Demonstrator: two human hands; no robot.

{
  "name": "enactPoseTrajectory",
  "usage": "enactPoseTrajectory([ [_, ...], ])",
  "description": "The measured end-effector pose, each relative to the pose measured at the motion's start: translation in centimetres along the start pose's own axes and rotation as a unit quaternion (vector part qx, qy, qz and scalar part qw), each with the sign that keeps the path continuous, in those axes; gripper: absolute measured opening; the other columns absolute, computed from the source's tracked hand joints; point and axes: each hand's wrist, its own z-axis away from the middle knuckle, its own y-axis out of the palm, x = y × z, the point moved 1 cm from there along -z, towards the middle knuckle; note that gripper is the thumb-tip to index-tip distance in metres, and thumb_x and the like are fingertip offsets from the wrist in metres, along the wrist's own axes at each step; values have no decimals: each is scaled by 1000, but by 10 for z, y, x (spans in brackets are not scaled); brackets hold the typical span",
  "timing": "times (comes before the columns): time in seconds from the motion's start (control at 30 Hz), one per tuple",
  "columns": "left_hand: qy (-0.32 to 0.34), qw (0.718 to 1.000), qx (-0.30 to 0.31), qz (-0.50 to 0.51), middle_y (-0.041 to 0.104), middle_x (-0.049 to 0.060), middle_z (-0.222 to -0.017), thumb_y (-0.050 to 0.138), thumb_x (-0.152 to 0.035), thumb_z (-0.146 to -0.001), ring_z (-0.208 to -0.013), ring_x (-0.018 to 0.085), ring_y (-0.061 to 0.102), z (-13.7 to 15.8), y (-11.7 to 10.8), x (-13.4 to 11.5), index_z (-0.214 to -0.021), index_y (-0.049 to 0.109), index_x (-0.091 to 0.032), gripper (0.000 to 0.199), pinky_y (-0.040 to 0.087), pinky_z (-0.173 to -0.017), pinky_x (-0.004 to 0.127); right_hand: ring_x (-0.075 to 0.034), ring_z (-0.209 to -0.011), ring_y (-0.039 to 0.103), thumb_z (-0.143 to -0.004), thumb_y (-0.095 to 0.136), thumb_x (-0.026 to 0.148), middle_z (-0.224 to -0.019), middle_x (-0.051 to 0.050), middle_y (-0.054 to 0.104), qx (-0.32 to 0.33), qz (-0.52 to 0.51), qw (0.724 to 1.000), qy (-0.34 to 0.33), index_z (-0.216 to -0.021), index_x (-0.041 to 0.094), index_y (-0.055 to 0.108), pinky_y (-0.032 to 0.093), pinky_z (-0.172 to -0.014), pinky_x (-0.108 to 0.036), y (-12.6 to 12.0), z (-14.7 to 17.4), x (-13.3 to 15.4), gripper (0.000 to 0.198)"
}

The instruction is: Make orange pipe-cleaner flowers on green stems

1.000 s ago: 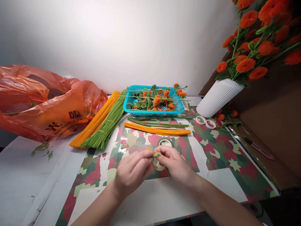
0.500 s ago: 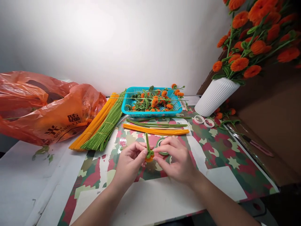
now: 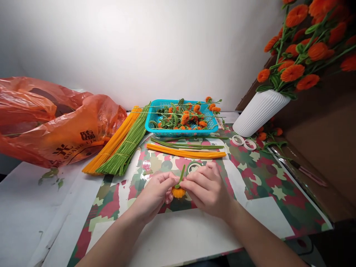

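Between my two hands is a small pipe-cleaner flower (image 3: 178, 192), its yellow-orange head facing down and its green stem pointing up. My left hand (image 3: 158, 191) pinches it from the left, near the green base. From the right, my right hand (image 3: 209, 189) grips the same green part with thumb and fingers closed. Its fingertips partly hide the base. Just behind my right hand lies a roll of green tape (image 3: 194, 167), partly covered. Beyond it, loose orange-yellow pipe cleaners (image 3: 186, 151) and green pipe cleaners (image 3: 191, 145) lie side by side.
A blue basket (image 3: 182, 132) holds several orange flowers. Left of it lie yellow and green pipe-cleaner bundles (image 3: 122, 148) beside an orange plastic bag (image 3: 75, 126). On the right are a white vase (image 3: 258, 113) of orange flowers, white tape rolls (image 3: 238, 140) and a pink-handled cutter (image 3: 313, 175).
The flower has turned so more of its yellow-orange head shows, and its stem now leans right. My right fingers have closed in on the base. The view has shifted slightly.
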Motion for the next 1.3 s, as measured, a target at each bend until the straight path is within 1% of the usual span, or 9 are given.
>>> enactPoseTrajectory([
  [0.13, 180, 977, -69, -94, 56, -2, -64, 62, -29, -79, -44, 5, 45, 5, 5, 2, -62, 51, -17, 24, 38, -40, 17, -17, -74, 52, -88, 53, 11, -76, -2, 63, -52, -91, 983, 148, -83, 19, 61, 33, -72, -34, 8, 1, 7, 12],
  [0.23, 436, 853, -129, -257, 65, 2, -75, 58, -13, -82, -62, 11, 62, 13, 8, 2, -68, 53, -18, 16, 50, -53, 21, -16, -75, 50, -89, 54, 18, -74, -1, 55, -37, -252, 924, 285, -77, 19, 58, 37, -71, -31, 11, -1, 11, 13],
  [0.37, 640, 624, -138, -426, 72, 5, -80, 60, 2, -76, -72, 14, 69, 20, 4, 3, -79, 55, -18, 21, 55, -62, 22, -14, -67, 45, -86, 60, 38, -72, 0, 49, 51, -466, 775, 423, -73, 19, 59, 35, -61, -27, 10, -4, 7, 23],
  [0.5, 675, 530, -58, -510, 76, 13, -86, 57, -1, -80, -67, 17, 69, 21, -2, 3, -85, 58, -14, 14, 56, -62, 27, -10, -61, 43, -75, 70, 49, -67, 2, 51, 170, -591, 610, 500, -73, 17, 62, 33, -58, -24, 8, -1, -4, 33],
  [0.67, 623, 643, -77, -439, 74, 7, -86, 58, -1, -80, -72, 15, 69, 16, 1, 2, -82, 56, -19, 19, 55, -60, 22, -11, -65, 50, -71, 75, 40, -71, 1, 57, 163, -582, 609, 513, -74, 16, 66, 37, -63, -24, 6, -2, -11, 26],
  [0.8, 486, 820, -88, -289, 69, 6, -89, 56, -8, -85, -83, 17, 67, 11, 3, 3, -79, 57, -19, 13, 55, -64, 24, -14, -71, 53, -79, 66, 31, -75, -1, 58, 78, -504, 726, 461, -74, 18, 67, 41, -65, -27, 4, -7, -6, 15],
  [0.93, 374, 912, -58, -158, 66, 7, -94, 58, -22, -88, -81, 16, 65, 9, 4, 5, -85, 62, -19, 5, 53, -60, 21, -15, -75, 52, -82, 62, 23, -75, -1, 58, 25, -398, 818, 415, -71, 20, 64, 41, -64, -27, 4, -7, -1, 11],
  [1.13, 224, 973, -54, -21, 68, 4, -90, 71, -27, -79, -75, 14, 65, 6, 13, 7, -96, 63, -20, 20, 54, -61, 21, -14, -73, 52, -85, 60, 22, -75, 0, 57, 0, -366, 834, 414, -73, 20, 61, 41, -65, -27, 6, -3, 0, 13],
  [1.3, 329, 937, -66, -99, 69, 5, -94, 68, -17, -80, -90, 18, 66, 4, 8, 9, -86, 66, -21, 8, 57, -72, 25, -15, -76, 50, -88, 55, 23, -76, -1, 55, 20, -345, 841, 416, -72, 20, 57, 40, -62, -25, 6, -5, 3, 17],
])
